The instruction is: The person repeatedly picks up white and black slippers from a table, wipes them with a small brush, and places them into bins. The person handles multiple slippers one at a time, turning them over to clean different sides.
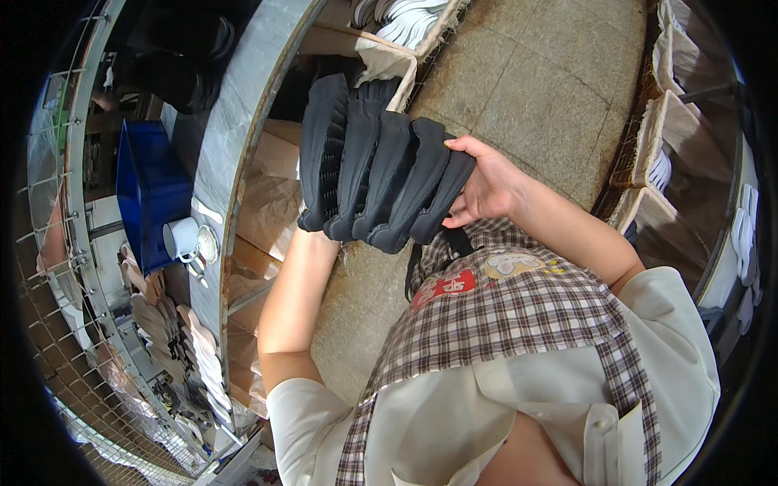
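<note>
A row of several black shoe soles (385, 174), packed side by side, is held up in front of me above the floor. My right hand (490, 182) grips the right end of the row, its thumb at the upper edge and its fingers lower down against the last sole. My left hand (318, 236) goes in behind the left end and bears the soles from there. Its fingers are hidden by them; only the wrist part shows.
On my left runs a grey table (235, 105) with a blue bin (150, 194), a white mug (182, 239) and piled soles (203, 348) beside it. Cloth-lined bins holding white soles (409, 20) stand ahead. More lined baskets (668, 138) line the right, across a tiled floor (527, 81).
</note>
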Available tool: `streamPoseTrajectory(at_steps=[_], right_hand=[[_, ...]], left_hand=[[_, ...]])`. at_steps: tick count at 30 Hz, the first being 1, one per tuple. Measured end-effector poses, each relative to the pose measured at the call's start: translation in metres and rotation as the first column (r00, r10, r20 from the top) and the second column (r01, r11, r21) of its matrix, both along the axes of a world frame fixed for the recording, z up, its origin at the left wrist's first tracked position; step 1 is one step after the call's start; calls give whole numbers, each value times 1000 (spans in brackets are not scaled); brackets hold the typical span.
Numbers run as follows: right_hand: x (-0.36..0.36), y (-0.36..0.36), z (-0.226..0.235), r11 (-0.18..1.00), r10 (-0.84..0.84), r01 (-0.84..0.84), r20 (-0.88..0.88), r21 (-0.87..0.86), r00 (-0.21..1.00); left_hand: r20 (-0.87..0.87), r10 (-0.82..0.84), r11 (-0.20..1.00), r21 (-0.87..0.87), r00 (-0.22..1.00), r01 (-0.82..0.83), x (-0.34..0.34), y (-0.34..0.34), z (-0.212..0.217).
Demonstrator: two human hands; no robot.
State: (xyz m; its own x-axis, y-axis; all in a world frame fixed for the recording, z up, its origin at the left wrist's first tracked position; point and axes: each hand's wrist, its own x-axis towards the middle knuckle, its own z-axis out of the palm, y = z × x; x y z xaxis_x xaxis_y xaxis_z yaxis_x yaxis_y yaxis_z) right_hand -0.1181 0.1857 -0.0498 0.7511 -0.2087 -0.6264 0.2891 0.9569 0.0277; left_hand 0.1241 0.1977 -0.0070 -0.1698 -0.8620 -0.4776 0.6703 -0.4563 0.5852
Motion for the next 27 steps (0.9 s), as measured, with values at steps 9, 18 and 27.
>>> streamPoseTrajectory(at_steps=[9,18,27], right_hand=[[4,2,6,999,36,-35,-75,15,997],[1,0,6,999,41,-42,-51,-8,998],[-4,-4,3,989,89,-100,-113,-105,990]], left_hand=[[-9,-33,999,24,999,33,4,-5,-1],[-32,-65,996,54,997,66,1,-8,-3],[-70,-82,992,90,994,88,-4,-9,-11]])
